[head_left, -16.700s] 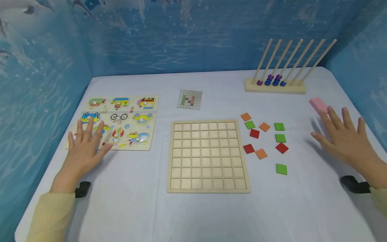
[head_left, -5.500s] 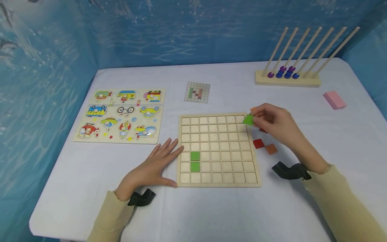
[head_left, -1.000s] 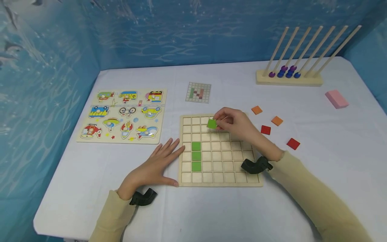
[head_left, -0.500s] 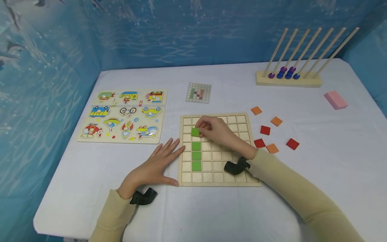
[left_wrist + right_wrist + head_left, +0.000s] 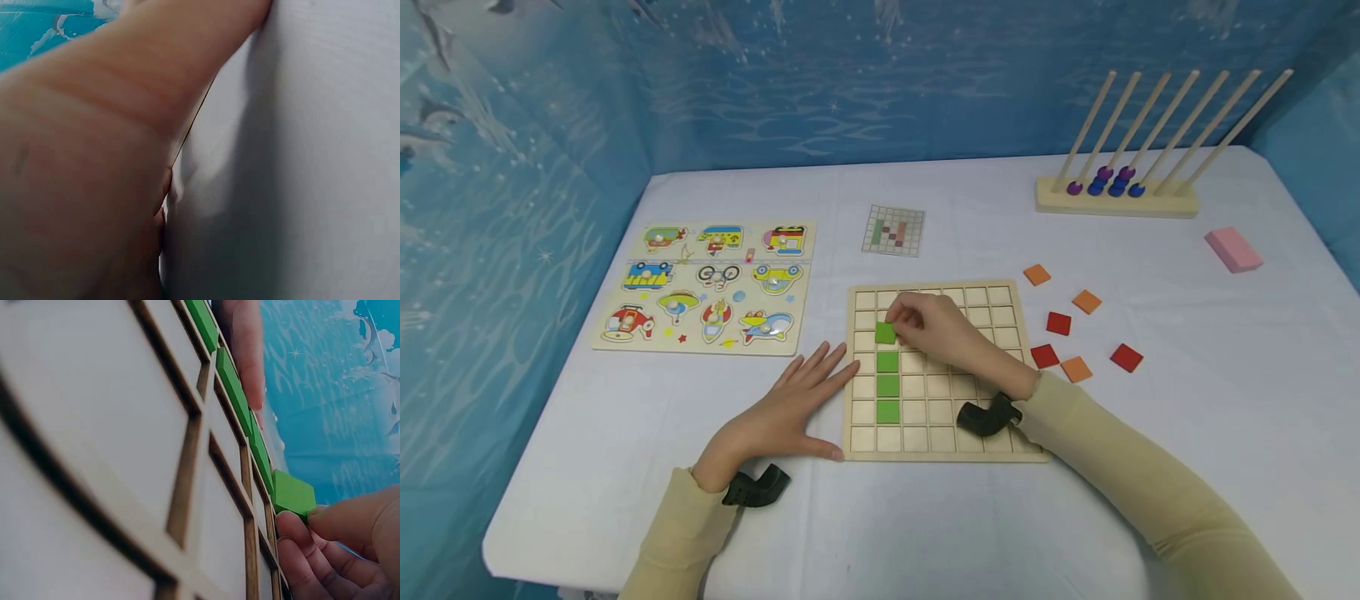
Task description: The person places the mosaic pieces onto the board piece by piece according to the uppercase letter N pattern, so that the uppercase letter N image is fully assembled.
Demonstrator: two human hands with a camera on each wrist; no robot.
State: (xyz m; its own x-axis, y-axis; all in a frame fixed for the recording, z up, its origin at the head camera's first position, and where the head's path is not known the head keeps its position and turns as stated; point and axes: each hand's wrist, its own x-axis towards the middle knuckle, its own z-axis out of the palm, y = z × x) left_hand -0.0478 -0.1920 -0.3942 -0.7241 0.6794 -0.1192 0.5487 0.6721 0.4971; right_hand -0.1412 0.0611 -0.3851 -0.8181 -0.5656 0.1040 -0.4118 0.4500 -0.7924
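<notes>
A wooden grid board (image 5: 925,456) lies on the table, with three green tiles (image 5: 887,386) in a column of its cells near the left side. Just beyond them, my right hand (image 5: 940,333) pinches a fourth green tile (image 5: 885,332) by its right edge; in the right wrist view this tile (image 5: 294,491) is tilted between thumb and fingers over the board. My left hand (image 5: 782,412) lies with fingers spread, fingertips and thumb at the board's left edge. The left wrist view shows mostly the hand's underside (image 5: 94,156).
Right of the board lie red tiles (image 5: 1059,323) and orange tiles (image 5: 1086,302). A pattern card (image 5: 893,231) is behind the board, a picture puzzle (image 5: 707,287) at the left. A bead rack (image 5: 1116,204) and a pink block (image 5: 1234,250) stand at the right.
Over the last second my right hand has moved left and nearer with the green tile, to above the green column. My left hand has stayed in place.
</notes>
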